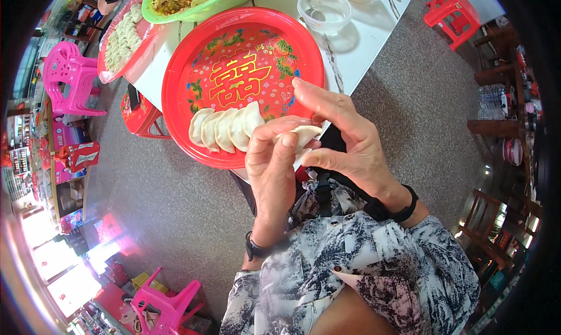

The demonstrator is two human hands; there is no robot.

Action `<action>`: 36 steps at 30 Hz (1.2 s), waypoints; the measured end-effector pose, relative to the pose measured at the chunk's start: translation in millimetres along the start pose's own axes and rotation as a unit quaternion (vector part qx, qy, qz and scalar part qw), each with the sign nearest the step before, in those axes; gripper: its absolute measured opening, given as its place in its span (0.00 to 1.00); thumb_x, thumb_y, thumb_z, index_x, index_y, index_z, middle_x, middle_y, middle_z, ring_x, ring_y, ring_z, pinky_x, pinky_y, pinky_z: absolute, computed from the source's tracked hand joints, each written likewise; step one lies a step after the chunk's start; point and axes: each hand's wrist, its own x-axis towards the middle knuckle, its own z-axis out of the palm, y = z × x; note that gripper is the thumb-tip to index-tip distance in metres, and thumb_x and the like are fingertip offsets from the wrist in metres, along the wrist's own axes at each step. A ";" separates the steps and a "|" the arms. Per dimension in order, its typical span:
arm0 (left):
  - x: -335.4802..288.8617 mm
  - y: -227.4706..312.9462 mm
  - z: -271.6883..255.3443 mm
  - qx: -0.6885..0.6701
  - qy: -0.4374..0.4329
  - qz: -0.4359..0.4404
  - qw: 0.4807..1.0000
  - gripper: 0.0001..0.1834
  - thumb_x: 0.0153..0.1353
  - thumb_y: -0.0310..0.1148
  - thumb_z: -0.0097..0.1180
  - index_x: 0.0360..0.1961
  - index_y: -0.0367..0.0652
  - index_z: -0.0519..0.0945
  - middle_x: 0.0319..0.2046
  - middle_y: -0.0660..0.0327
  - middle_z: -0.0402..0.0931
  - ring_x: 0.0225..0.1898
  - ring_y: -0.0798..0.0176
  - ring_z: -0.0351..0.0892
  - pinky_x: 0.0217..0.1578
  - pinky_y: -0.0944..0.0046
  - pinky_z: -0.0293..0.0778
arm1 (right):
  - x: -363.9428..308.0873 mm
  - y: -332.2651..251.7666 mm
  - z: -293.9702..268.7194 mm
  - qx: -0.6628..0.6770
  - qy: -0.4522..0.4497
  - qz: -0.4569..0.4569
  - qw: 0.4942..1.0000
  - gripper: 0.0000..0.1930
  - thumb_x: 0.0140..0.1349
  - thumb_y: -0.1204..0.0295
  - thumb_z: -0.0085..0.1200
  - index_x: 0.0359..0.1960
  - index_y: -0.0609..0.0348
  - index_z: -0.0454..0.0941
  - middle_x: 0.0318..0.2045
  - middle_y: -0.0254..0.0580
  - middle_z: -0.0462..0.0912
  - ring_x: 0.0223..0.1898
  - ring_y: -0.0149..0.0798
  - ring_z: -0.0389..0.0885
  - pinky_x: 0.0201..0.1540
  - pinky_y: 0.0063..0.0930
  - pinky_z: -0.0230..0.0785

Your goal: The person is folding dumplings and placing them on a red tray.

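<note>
A folded half-moon dumpling [308,135] is pinched between the thumb and fingers of my left hand [272,160], over the near right rim of a round red tray [175,95]. To its right, my right hand [353,136] curves around the dumpling with thumb and fingers spread apart. The thumb tip is close below the dumpling; whether it touches cannot be made out. On the tray, several folded dumplings [225,129] overlap in a row, just left of my left hand. The tray's patterned middle shows beyond them.
Beyond the tray, a green basin [166,14] holds yellowish chopped filling. A clear plastic tub [324,12] stands on the white table [374,19]. More dumplings fill a red tray [111,69] at far left, near another person's arm [108,2]. Pink chairs [67,78] and red stools [453,16] stand around.
</note>
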 end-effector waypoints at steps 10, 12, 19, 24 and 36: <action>5.3 0.8 -9.6 -0.004 0.044 0.033 0.998 0.09 0.67 0.33 0.51 0.44 0.40 0.74 0.42 0.53 0.77 0.41 0.62 0.79 0.44 0.62 0.77 | 17.0 7.4 -21.2 -0.154 -0.041 -0.062 0.985 0.31 0.51 0.65 0.66 0.58 0.59 0.72 0.59 0.45 0.72 0.62 0.42 0.65 0.64 0.35 0.54; 4.6 3.3 -9.1 -0.010 0.045 0.033 0.998 0.10 0.66 0.33 0.52 0.44 0.39 0.74 0.42 0.53 0.77 0.41 0.62 0.79 0.43 0.63 0.78 | 20.0 3.7 -21.2 -0.190 -0.072 -0.074 0.976 0.31 0.55 0.65 0.62 0.61 0.59 0.69 0.61 0.44 0.69 0.63 0.41 0.63 0.64 0.33 0.54; 8.4 6.2 -8.0 0.008 0.091 0.021 0.996 0.10 0.66 0.34 0.53 0.44 0.40 0.74 0.43 0.57 0.78 0.42 0.65 0.78 0.43 0.63 0.78 | 29.4 3.5 -11.2 -0.235 -0.152 -0.088 0.956 0.29 0.60 0.59 0.57 0.60 0.61 0.69 0.59 0.49 0.70 0.60 0.48 0.64 0.63 0.39 0.55; 10.0 9.5 -10.9 0.000 0.086 0.024 0.996 0.10 0.66 0.33 0.52 0.44 0.40 0.74 0.42 0.58 0.77 0.41 0.66 0.79 0.41 0.66 0.79 | 45.9 0.6 -17.2 -0.400 -0.124 -0.176 0.891 0.28 0.59 0.59 0.56 0.58 0.63 0.69 0.57 0.51 0.71 0.57 0.53 0.64 0.61 0.41 0.58; -11.3 16.4 -26.7 -0.010 0.124 0.023 0.992 0.09 0.66 0.32 0.53 0.44 0.38 0.74 0.42 0.57 0.77 0.43 0.64 0.79 0.41 0.63 0.79 | 80.0 20.6 -17.3 -0.327 -0.166 -0.135 0.921 0.08 0.59 0.70 0.56 0.31 0.63 0.79 0.32 0.44 0.79 0.37 0.46 0.73 0.41 0.35 0.68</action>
